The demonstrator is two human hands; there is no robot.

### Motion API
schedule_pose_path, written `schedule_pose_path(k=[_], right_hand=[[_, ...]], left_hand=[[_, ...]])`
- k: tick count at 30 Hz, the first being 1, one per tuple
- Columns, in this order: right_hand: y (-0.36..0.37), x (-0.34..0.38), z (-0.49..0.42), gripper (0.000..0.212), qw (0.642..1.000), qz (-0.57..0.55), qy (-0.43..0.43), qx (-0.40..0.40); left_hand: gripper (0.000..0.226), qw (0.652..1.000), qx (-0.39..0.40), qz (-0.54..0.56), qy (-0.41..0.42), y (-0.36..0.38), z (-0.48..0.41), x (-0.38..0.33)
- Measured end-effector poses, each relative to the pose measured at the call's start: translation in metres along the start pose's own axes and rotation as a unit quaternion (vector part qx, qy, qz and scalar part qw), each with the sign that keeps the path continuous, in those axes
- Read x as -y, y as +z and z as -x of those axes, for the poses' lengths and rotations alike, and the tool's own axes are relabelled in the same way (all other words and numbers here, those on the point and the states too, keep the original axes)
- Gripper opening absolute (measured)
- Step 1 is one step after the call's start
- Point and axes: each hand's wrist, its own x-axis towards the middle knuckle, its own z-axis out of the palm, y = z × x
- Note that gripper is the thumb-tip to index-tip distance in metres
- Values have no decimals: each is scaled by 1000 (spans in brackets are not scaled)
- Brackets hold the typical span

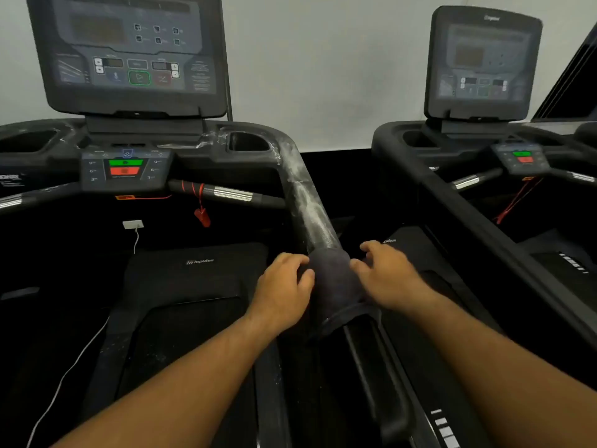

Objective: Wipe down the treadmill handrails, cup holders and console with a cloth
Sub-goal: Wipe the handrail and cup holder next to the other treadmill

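Head: cloth in left hand grip

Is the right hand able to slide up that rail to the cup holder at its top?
Probably yes. The right hand rests against the cloth on the handrail, which runs bare up to the cup holder; only white dust lies on it.
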Motion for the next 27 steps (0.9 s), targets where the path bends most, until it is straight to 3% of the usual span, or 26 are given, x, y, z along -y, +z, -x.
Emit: schedule_pose_path(k=[3,9,19,24,27], right_hand=[[32,11,10,65,997,-58,32,41],[52,14,9,75,994,-2,52,94],[56,32,-9,71,995,28,59,78],[57,36,-22,70,995,37,42,78],[59,38,-19,65,995,52,37,80]], left_hand=[[43,996,10,64,-63,15,4,-2],[47,971,46,185,-146,46,24,2],[48,974,16,188,-129,59,-1,15],[46,977,40,177,-113,48,-11,23],[44,989,72,97,-89,33,-13,32]])
